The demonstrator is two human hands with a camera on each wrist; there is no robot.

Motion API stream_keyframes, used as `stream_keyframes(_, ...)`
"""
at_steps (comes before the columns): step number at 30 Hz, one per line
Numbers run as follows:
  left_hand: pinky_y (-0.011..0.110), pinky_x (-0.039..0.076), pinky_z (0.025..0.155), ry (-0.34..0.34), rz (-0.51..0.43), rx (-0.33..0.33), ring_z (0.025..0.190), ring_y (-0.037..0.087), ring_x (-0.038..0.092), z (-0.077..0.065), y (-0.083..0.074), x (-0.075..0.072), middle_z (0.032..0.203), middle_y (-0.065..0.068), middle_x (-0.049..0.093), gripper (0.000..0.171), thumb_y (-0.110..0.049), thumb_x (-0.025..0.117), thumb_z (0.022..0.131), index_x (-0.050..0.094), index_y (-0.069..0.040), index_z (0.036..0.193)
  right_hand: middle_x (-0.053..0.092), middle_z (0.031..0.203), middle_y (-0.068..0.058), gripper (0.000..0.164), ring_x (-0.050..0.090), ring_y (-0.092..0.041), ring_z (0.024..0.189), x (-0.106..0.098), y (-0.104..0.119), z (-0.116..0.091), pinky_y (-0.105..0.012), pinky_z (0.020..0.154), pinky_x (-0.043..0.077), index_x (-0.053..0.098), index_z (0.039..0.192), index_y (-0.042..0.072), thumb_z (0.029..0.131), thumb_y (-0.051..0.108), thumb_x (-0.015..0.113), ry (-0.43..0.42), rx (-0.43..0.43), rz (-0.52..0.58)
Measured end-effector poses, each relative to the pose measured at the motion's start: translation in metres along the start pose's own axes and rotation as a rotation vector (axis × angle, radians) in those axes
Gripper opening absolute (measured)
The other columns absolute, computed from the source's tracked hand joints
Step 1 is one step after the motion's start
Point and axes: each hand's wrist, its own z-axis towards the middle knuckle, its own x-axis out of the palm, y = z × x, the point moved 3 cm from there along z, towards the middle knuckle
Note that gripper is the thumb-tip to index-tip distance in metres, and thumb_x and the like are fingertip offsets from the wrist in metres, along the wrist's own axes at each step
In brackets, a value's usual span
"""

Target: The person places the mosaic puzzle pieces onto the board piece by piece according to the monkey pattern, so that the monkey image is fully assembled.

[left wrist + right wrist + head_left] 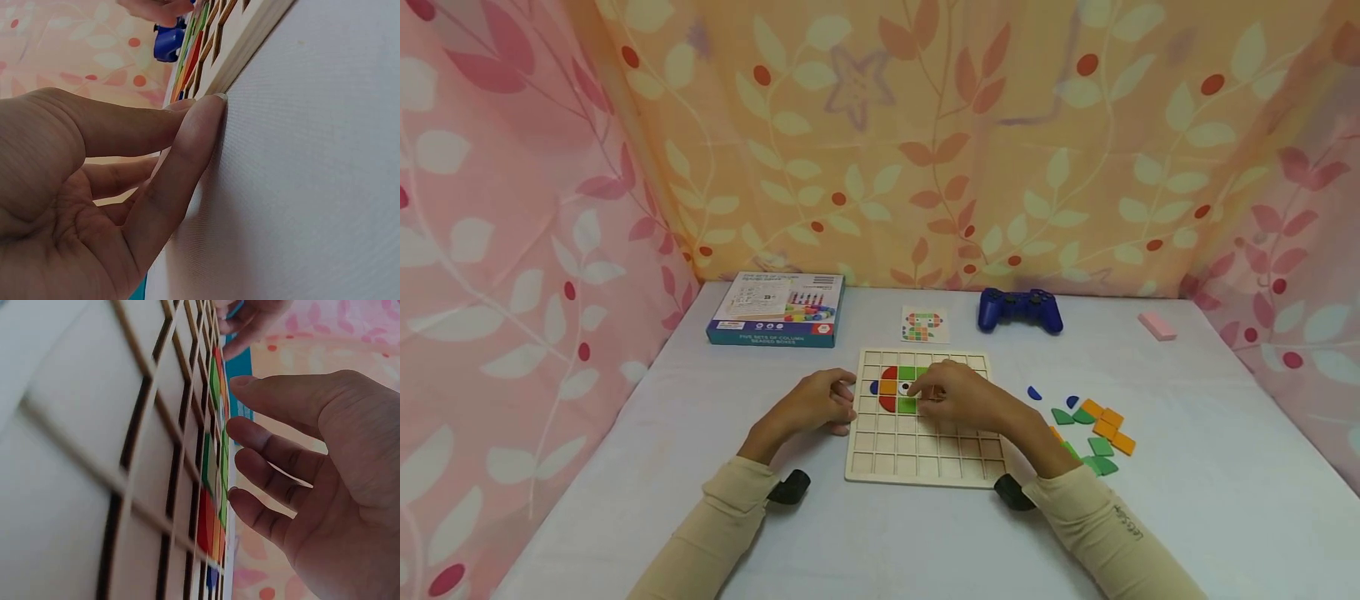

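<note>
Touching grid board point(906, 464) — left hand point(822, 399), by fingertips; right hand point(961, 397) over tiles point(887, 387), fingers parted.

head view from above, facing fwd/dn, wrist views v. close, aimed inward, grid board point(906, 442) in all 3

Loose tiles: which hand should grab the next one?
Probably the right hand: the loose tiles lie on its side of the board, while the left hand is across at the left edge.
</note>
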Motion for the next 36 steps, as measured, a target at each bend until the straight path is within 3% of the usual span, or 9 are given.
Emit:
stream_keyframes(13, 0.028, 0.065, 0.073, 0.010, -0.008, 0.012, 0.086, 0.021, 0.067, 0.000, 0.001, -0.001, 0.115, 0.013, 0.063, 0.059, 0.000, 0.076, 0.093, 0.055, -0.001, 0.148, 0.070, 0.103, 0.004, 0.027, 0.058, -0.018, 0.095, -0.029, -0.033, -0.042, -0.036, 0.083, 0.051, 0.077, 0.122, 0.012, 0.096, 0.018, 0.078, -0.031, 0.106, 0.011)
stream_keyframes(26, 0.028, 0.065, 0.073, 0.012, -0.003, 0.016, 0.088, 0.020, 0.067, 0.000, 0.001, 0.000, 0.115, 0.013, 0.063, 0.059, 0.001, 0.077, 0.092, 0.055, -0.001, 0.147, 0.068, 0.096, 0.005, 0.026, 0.059, -0.016, 0.091, -0.059, -0.073, -0.104, -0.031, 0.077, 0.054, 0.077, 0.120, 0.007, 0.095, 0.013, 0.078, -0.119, 0.224, -0.104)
stream_keyframes(32, 0.028, 0.065, 0.074, 0.014, -0.002, 0.013, 0.089, 0.021, 0.067, 0.000, 0.001, 0.000, 0.116, 0.014, 0.063, 0.059, 0.000, 0.076, 0.093, 0.055, -0.001, 0.148, 0.068, 0.097, 0.002, 0.028, 0.059, -0.019, 0.092, -0.070, -0.097, -0.131, -0.026, 0.070, 0.054, 0.076, 0.122, 0.007, 0.096, 0.016, 0.078, -0.127, 0.335, -0.097)
stream_keyframes(36, 0.027, 0.065, 0.074, 0.008, -0.005, 0.007, 0.088, 0.021, 0.067, -0.001, 0.000, 0.000, 0.115, 0.013, 0.063, 0.059, 0.000, 0.076, 0.093, 0.055, -0.002, 0.148, 0.069, 0.097, 0.002, 0.028, 0.059, -0.020, 0.091, -0.074, -0.110, -0.146, -0.027, 0.074, 0.054, 0.076, 0.123, 0.007, 0.095, 0.014, 0.077, -0.129, 0.385, -0.104)
